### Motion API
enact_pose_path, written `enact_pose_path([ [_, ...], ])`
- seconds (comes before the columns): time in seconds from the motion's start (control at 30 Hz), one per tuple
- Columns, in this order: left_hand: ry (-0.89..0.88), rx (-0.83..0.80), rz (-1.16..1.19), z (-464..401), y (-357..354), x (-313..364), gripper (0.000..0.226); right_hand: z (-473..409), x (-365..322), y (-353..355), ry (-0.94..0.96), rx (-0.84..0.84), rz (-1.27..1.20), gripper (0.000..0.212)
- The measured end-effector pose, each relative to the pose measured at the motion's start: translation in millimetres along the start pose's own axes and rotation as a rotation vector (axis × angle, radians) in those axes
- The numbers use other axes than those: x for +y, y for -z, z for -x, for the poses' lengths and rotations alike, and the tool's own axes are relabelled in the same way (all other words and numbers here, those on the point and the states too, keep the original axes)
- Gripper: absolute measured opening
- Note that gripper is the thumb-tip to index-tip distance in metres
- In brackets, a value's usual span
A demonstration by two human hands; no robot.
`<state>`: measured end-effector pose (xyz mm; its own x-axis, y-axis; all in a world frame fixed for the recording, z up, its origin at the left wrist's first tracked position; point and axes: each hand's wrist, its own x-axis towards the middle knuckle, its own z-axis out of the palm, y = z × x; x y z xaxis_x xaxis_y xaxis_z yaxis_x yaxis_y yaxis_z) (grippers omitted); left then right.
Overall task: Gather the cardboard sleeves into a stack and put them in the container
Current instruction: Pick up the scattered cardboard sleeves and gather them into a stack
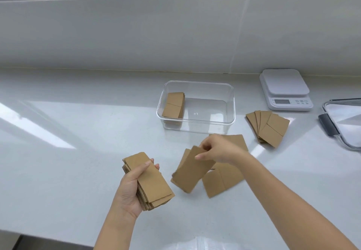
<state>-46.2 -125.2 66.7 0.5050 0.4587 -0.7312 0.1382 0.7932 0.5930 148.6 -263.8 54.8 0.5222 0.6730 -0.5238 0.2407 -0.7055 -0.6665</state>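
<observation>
My left hand (130, 188) grips a stack of brown cardboard sleeves (151, 181) low over the counter, thumb across the top sleeve. My right hand (218, 150) pinches the upper end of two or so sleeves (190, 173), lifted and tilted just right of that stack. More loose sleeves (222, 179) lie flat on the counter under and behind my right hand. A fanned pile of sleeves (268, 127) rests further right. The clear plastic container (230, 117) stands behind, with a small stack of sleeves (173, 105) leaning against its left wall.
A white kitchen scale (285, 89) sits at the back right. The container's clear lid (343, 121) with a grey clip lies at the right edge. A white tiled wall runs behind the white counter (68, 171), whose front edge is near the bottom.
</observation>
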Motion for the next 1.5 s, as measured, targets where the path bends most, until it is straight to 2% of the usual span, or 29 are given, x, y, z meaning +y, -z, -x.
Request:
enact_pose_path([
  [0.07,-0.003,0.002,-0.001,0,2,1,0.018,-17,-5,-20,-0.016,0.063,0.109,0.017],
  [0.17,0.0,0.004,-0.002,0,7,2,0.025,-33,-9,-46,-0.037,0.149,0.314,0.042],
  [0.2,-0.001,0.01,0.0,0,9,2,0.026,-34,-10,-53,-0.037,0.166,0.37,0.044],
  [0.33,-0.001,0.035,0.014,-2,10,-1,0.013,-33,-13,-73,-0.034,0.219,0.434,0.033],
  [0.43,0.011,0.022,0.001,-3,4,-3,0.011,-25,-13,-77,0.022,0.224,0.358,0.028],
  [0.53,0.017,-0.003,-0.013,-4,-1,-3,0.012,-8,-10,-79,0.076,0.19,0.18,0.025],
  [0.6,0.014,-0.019,-0.018,-4,-2,-3,0.014,7,0,-77,0.077,0.231,0.066,0.028],
  [0.8,0.03,-0.023,-0.056,-5,-1,-7,0.015,44,50,-44,-0.139,0.531,-0.21,0.056],
  [1.0,0.055,-0.06,-0.09,-2,-14,-18,0.017,43,75,-35,-0.3,0.535,-0.171,0.075],
  [1.1,0.051,-0.076,-0.101,0,-15,-19,0.024,42,74,-35,-0.331,0.533,-0.142,0.073],
  [1.23,0.043,-0.056,-0.092,1,-8,-18,0.023,44,69,-33,-0.37,0.523,-0.047,0.067],
  [1.37,0.053,-0.062,-0.097,2,-5,-19,0.036,49,69,-32,-0.41,0.486,-0.048,0.067],
  [1.5,0.056,-0.063,-0.09,3,-5,-19,0.039,53,68,-30,-0.389,0.422,-0.026,0.036],
])
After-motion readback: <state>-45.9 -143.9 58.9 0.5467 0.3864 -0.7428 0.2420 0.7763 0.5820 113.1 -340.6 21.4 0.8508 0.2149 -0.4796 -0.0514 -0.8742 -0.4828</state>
